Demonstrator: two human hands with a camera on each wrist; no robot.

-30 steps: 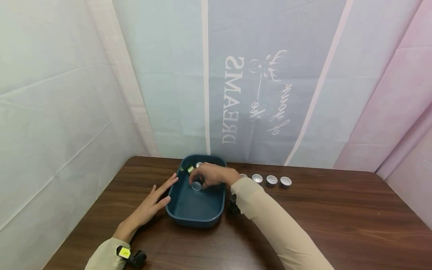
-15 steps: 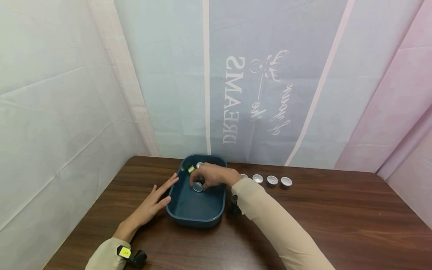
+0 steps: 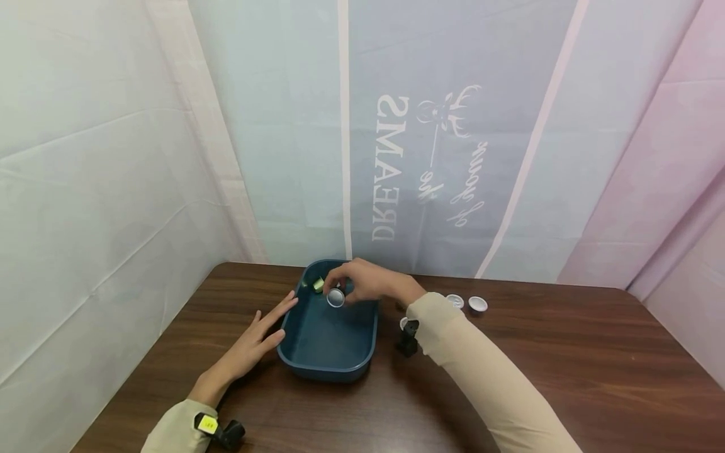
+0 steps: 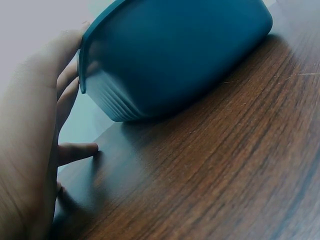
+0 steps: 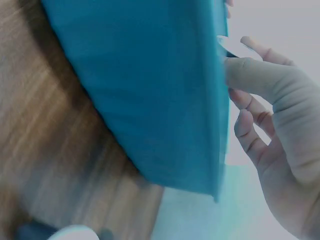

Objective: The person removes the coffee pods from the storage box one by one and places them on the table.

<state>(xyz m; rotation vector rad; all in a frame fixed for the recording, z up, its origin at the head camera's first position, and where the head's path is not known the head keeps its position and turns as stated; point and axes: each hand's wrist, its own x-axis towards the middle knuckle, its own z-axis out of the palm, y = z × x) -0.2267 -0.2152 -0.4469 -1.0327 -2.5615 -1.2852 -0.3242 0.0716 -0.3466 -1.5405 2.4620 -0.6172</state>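
A blue plastic bin (image 3: pixel 325 343) stands on the wooden table. My right hand (image 3: pixel 368 281) is over the bin's far part, pinching a dark coffee capsule with a silver lid (image 3: pixel 335 298) between thumb and fingers. The lid faces the head camera. In the right wrist view, the bin's wall hides most of the capsule from my right hand (image 5: pixel 280 105). My left hand (image 3: pixel 249 346) lies at the bin's left rim, its fingers extended and fingertips on the edge. Seen from the left wrist, the thumb and fingers of that hand (image 4: pixel 35 120) are spread beside the bin (image 4: pixel 175 55).
A shiny green-gold capsule (image 3: pixel 319 285) lies in the bin's far left corner. To the right of the bin, silver-lidded capsules (image 3: pixel 477 304) stand on the table, some partly hidden by the right sleeve (image 3: pixel 481 371). A printed cloth (image 3: pixel 294 157) hangs behind the table.
My right hand has risen from the bin's floor and shifted slightly right and away, carrying the capsule. Its sleeve now covers more of the capsule row. My left hand stays in place.
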